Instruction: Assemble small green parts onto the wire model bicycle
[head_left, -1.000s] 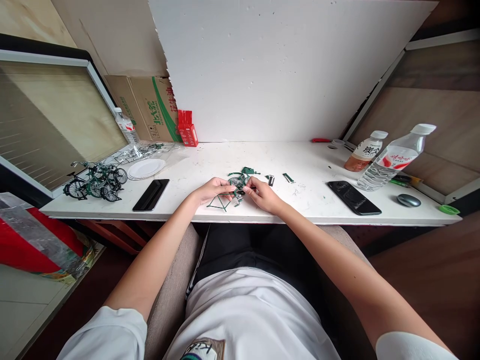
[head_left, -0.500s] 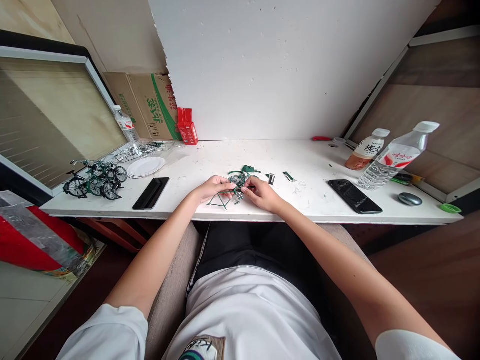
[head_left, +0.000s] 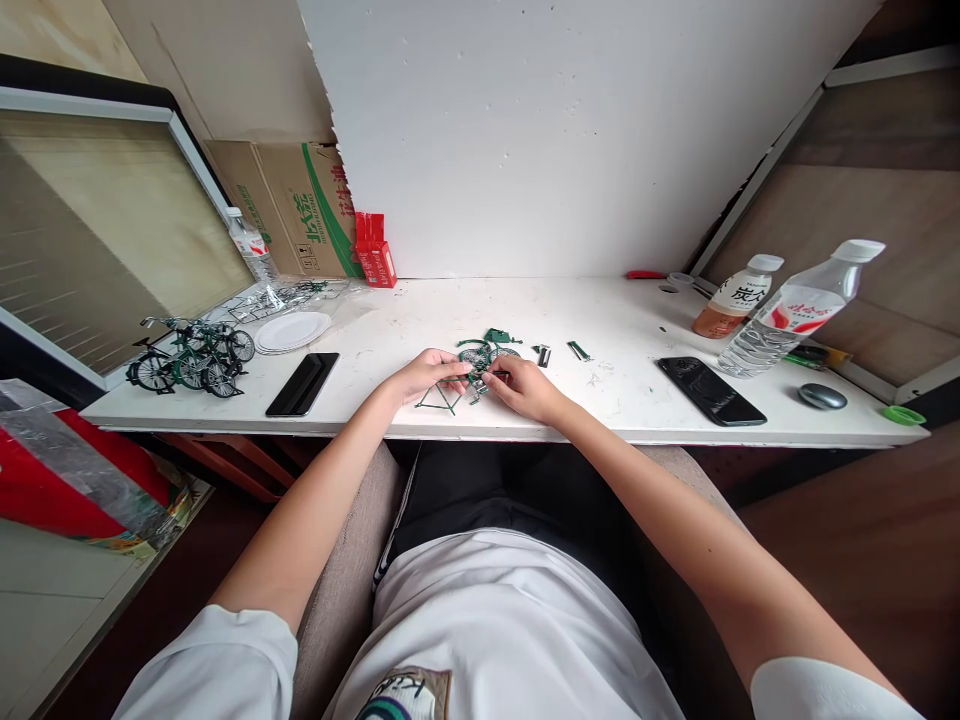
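Both hands at the thin green metal model-bicycle frame (head_left: 448, 399); almost no change over the last second.
Frame lies between the hands, near the front edge of the white tabletop (head_left: 390, 330). Left hand (head_left: 426, 378): thumb and fingers pinch the frame. Right hand (head_left: 526, 388): thumb and forefinger seem to pinch a small dark piece (head_left: 501, 374), too small to identify, at the frame's right end. Hands keep their places; the view tips slightly, likely head motion. Judgement: fine fitting work at one spot, no visible advance. Just beyond the hands: spoked black wheel (head_left: 471, 356), boxy green part (head_left: 497, 336); black-and-silver piece (head_left: 544, 356) and slim green bars (head_left: 578, 350) lie apart, rightward.
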